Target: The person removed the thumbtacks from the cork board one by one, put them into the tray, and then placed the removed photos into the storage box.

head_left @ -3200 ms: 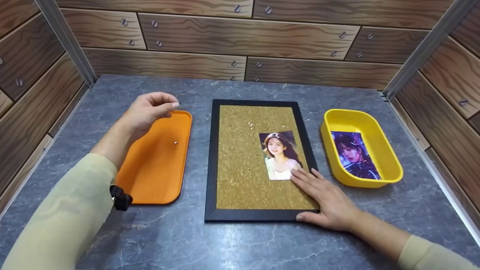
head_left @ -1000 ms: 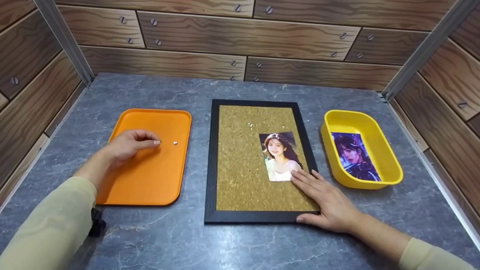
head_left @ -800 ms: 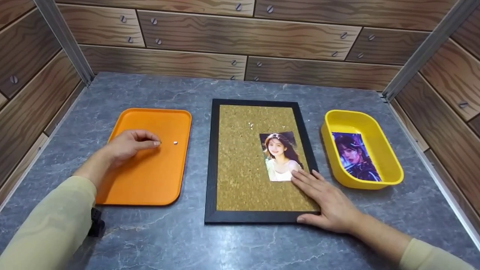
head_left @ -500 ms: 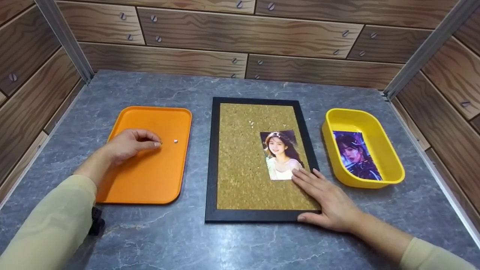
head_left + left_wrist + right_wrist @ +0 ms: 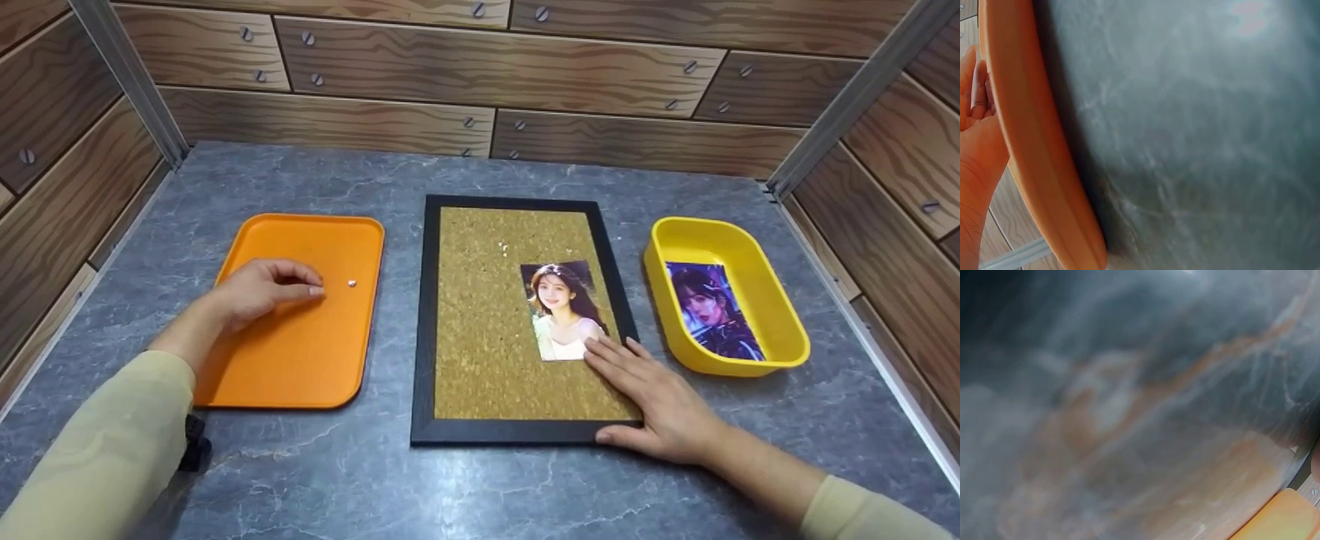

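My left hand (image 5: 266,289) is low over the orange tray (image 5: 300,375), thumb and forefinger tips brought together, pinching a tiny thing mostly hidden between them. Just right of those fingertips a small silvery bead-like piece (image 5: 352,283) lies on the tray. In the left wrist view the hand (image 5: 979,135) shows beyond the tray's rim (image 5: 1033,112). My right hand (image 5: 660,405) lies flat with fingers spread across the lower right corner of the black-framed cork board (image 5: 480,375). Its fingertips reach the bottom corner of a portrait photo (image 5: 559,322) on the cork.
A yellow bin (image 5: 780,337) stands right of the board, with a purple-blue picture (image 5: 705,304) inside. Tiny whitish bits (image 5: 503,247) dot the upper cork. Wood-patterned walls (image 5: 480,67) enclose the grey marbled table (image 5: 300,472) at the back and sides.
About three seconds ago my left hand was raised near the tray's far right corner; it has come down and left over the tray, then stayed almost still. The right hand has kept its place.
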A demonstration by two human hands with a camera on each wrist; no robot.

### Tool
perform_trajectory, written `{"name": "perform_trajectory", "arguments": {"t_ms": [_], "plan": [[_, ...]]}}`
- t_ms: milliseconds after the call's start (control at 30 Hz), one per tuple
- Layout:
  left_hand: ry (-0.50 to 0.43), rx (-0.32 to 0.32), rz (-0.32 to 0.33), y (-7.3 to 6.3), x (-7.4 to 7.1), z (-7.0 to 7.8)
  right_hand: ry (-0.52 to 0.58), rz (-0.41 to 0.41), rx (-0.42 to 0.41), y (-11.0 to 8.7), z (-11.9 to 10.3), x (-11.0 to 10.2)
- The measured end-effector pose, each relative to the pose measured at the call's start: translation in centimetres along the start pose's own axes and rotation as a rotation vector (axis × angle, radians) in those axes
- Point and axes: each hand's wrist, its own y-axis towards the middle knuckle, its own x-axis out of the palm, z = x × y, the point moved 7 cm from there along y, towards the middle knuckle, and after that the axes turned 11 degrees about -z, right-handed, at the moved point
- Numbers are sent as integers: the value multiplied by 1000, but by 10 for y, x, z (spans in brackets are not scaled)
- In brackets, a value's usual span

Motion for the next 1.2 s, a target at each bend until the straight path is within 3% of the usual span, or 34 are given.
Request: {"name": "perform_trajectory", "arguments": {"t_ms": [367, 767, 1200], "plan": [[-43, -3, -11, 1, 1, 2, 4, 7, -2, -1, 1, 0], [-75, -48, -4, -1, 0, 4, -5, 13, -14, 0, 1, 1], [-49, -1, 25, 4, 0, 30, 2, -14, 11, -1, 2, 1]]}}
